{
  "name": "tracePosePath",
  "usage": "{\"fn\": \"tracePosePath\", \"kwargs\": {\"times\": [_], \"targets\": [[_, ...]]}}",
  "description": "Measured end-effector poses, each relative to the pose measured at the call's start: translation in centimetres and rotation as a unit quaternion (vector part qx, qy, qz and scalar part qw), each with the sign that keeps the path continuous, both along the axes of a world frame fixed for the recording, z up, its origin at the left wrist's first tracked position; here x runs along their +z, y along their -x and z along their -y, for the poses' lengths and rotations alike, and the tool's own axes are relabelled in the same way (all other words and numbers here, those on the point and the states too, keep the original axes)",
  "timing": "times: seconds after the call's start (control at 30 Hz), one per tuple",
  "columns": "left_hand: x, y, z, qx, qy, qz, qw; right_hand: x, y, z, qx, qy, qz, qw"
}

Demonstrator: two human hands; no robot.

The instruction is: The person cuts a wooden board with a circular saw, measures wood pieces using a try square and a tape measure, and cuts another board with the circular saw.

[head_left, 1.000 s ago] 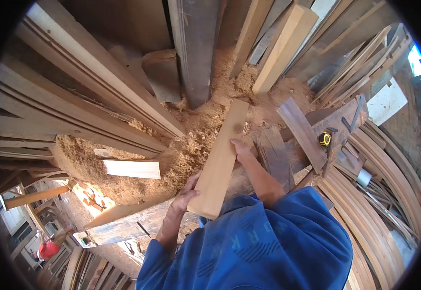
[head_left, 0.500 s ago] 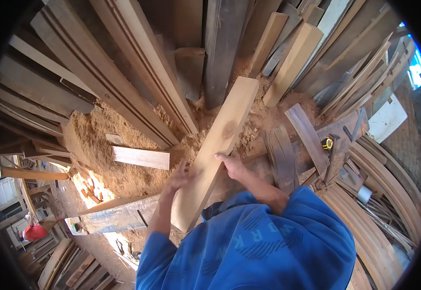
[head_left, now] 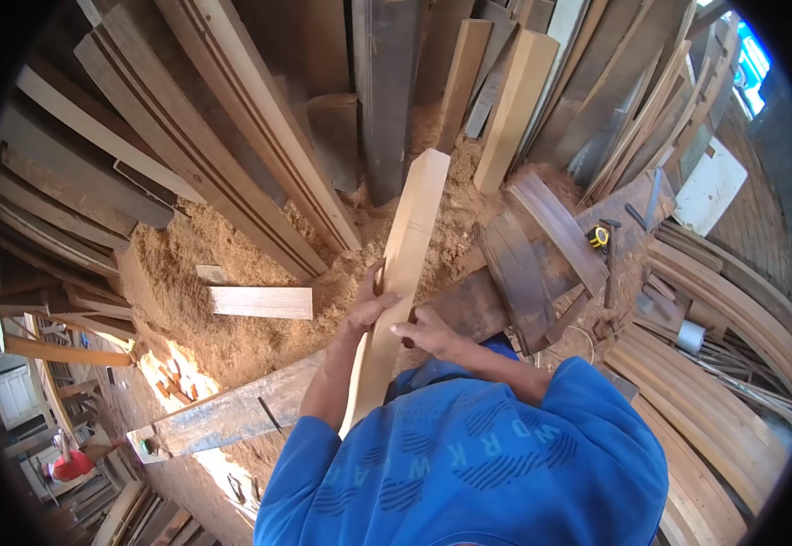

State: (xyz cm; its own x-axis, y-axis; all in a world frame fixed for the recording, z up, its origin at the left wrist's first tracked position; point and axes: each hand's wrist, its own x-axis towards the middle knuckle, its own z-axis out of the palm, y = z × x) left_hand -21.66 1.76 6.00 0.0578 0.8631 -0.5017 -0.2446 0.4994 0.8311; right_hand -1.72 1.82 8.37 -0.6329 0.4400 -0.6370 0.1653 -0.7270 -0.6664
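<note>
A long pale wooden board point(head_left: 411, 232) points away from my body, with a narrow face turned up and faint pencil-like marks across it. Its near end rests close to my blue shirt. My left hand point(head_left: 370, 307) is wrapped round the board's left side, thumb lying over the top. From the right, my right hand point(head_left: 425, 331) grips the same board with curled fingers, thumb on the upper face. The underside of the board and some fingertips are hidden.
A worn plank bench point(head_left: 205, 414) crosses below the board. Sawdust point(head_left: 173, 264) covers the floor, with a short pale offcut point(head_left: 262, 302) on it. Tall planks point(head_left: 382, 100) lean ahead. A tape measure point(head_left: 599, 237) lies at right; curved timbers point(head_left: 687, 400) are stacked nearby.
The board has been rolled from its wide, knotted face to a narrower one. My left hand has moved from lying on the wide face to gripping the side. The view has shifted slightly.
</note>
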Motion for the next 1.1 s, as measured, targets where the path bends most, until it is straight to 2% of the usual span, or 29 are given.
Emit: {"fn": "tracePosePath", "kwargs": {"times": [0.1, 0.17, 0.2, 0.3, 0.4, 0.5, 0.6, 0.7, 0.73, 0.83, 0.9, 0.93, 1.1], "targets": [[1.9, -0.4, 1.7, 0.038, 0.010, 0.101, 0.994, 0.9, -3.0, -1.4, -0.051, 0.118, -0.007, 0.992], [2.2, -0.7, 2.7, 0.078, 0.008, 0.163, 0.984, 0.4, -4.9, -1.6, -0.024, 0.076, 0.008, 0.997], [3.9, -0.7, 2.9, 0.086, 0.041, 0.154, 0.983, -0.3, -5.7, -1.5, 0.006, 0.053, 0.020, 0.998], [5.4, 0.3, 2.3, 0.092, 0.010, 0.196, 0.976, -1.3, -6.5, -0.3, 0.096, 0.013, 0.079, 0.992], [10.9, 0.7, -0.2, 0.123, -0.058, 0.202, 0.970, -2.7, -6.2, 0.5, 0.172, -0.006, 0.106, 0.979], [15.3, 2.4, -1.7, 0.149, -0.134, 0.211, 0.957, -3.8, -6.0, 1.0, 0.176, 0.005, 0.114, 0.978], [17.6, 4.3, -1.6, 0.200, -0.180, 0.223, 0.937, -4.6, -6.5, 1.0, 0.185, -0.039, 0.123, 0.974], [18.9, 4.5, -1.9, 0.263, -0.298, 0.267, 0.878, -4.6, -7.2, 0.3, 0.134, -0.041, 0.151, 0.978], [18.4, 5.1, -2.1, 0.237, -0.368, 0.252, 0.863, -2.6, -7.0, 0.2, 0.042, -0.030, 0.170, 0.984], [15.6, 6.4, -2.0, 0.224, -0.478, 0.320, 0.786, -2.8, -8.6, -1.1, -0.054, 0.049, 0.114, 0.991], [14.2, 6.5, -1.7, 0.231, -0.523, 0.338, 0.748, -5.6, -9.8, -1.7, -0.124, 0.151, -0.001, 0.981], [15.3, 5.6, -1.4, 0.259, -0.513, 0.324, 0.751, -6.3, -10.2, -2.1, -0.159, 0.200, -0.058, 0.965], [14.2, 5.8, -0.6, 0.334, -0.489, 0.339, 0.731, -6.5, -11.7, -2.4, -0.191, 0.157, -0.072, 0.966]]}}
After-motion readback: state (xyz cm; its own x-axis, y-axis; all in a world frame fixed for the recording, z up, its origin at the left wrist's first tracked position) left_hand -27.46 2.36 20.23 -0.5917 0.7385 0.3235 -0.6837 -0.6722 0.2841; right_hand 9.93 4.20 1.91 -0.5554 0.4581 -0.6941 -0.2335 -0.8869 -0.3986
